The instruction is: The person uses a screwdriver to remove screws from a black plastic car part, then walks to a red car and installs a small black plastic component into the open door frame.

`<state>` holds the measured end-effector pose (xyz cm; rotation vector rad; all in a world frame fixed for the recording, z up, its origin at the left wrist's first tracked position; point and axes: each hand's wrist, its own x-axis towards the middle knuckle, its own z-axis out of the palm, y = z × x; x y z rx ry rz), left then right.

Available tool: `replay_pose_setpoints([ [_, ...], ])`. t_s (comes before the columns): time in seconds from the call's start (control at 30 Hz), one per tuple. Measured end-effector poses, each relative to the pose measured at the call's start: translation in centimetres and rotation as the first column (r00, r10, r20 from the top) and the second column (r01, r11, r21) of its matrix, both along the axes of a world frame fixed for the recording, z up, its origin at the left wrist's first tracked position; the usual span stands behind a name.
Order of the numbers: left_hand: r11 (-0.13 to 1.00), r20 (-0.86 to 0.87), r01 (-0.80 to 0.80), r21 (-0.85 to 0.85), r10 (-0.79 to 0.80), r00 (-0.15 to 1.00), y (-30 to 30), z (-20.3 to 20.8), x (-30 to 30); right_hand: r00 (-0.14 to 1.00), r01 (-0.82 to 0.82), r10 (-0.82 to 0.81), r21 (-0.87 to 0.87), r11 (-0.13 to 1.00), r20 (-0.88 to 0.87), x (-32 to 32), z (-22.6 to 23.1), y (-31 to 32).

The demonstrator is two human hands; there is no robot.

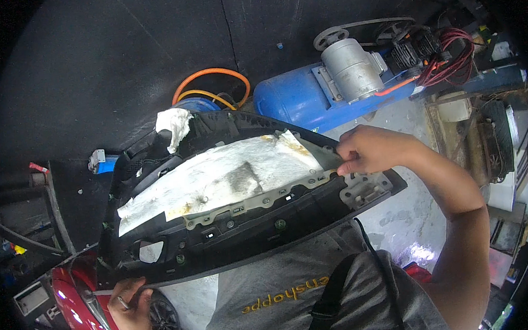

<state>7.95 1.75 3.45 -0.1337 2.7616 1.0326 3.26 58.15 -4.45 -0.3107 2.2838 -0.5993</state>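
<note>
While the upturned seat (243,220) rests against the person's grey shirt (271,296), the left hand (131,309) is closed around its near left end, steadying it beside a red panel (74,306). The right hand (374,150) pinches the torn white liner (217,179) at the seat's far right edge, thumb and fingers shut on it. Peeling low and slowly along the edge, with the left hand bracing, would likely keep the sheet from tearing. Beyond stand a blue tank (296,100) and orange hose (211,78). What the left fingers hold besides the seat is hard to tell.
</note>
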Motion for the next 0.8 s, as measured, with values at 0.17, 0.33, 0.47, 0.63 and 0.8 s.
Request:
replay_pose_setpoints([
  [0.17, 0.96, -0.096, 0.211, -0.185, -0.231, 0.968, -1.2, -0.2, -0.2, 0.968, 0.243, -0.249, -0.234, 0.942, 0.0, 0.9, -1.1, 1.5],
  [0.33, 1.0, 0.043, -0.016, -0.015, 0.016, 0.999, -0.7, -0.2, -0.1, 0.982, 0.187, -0.185, -0.381, 0.906, 0.042, 1.5, -2.2, 1.9],
  [0.47, 0.974, -0.099, 0.161, -0.159, -0.178, 0.979, -0.5, 0.2, -0.6, 0.986, 0.167, -0.159, -0.264, 0.95, 0.053, 1.2, -2.4, 1.6],
  [0.63, 0.954, -0.097, 0.216, -0.209, -0.24, 0.966, -0.8, 0.3, -0.7, 0.998, 0.053, -0.053, 0.011, 0.999, -0.037, 0.6, -1.7, 1.2],
  [0.8, 0.996, 0.023, -0.004, -0.087, 0.006, 1.0, 0.1, 0.6, -0.3, 0.965, 0.263, -0.249, -0.394, 0.881, 0.086, 1.1, -1.9, 1.5],
])
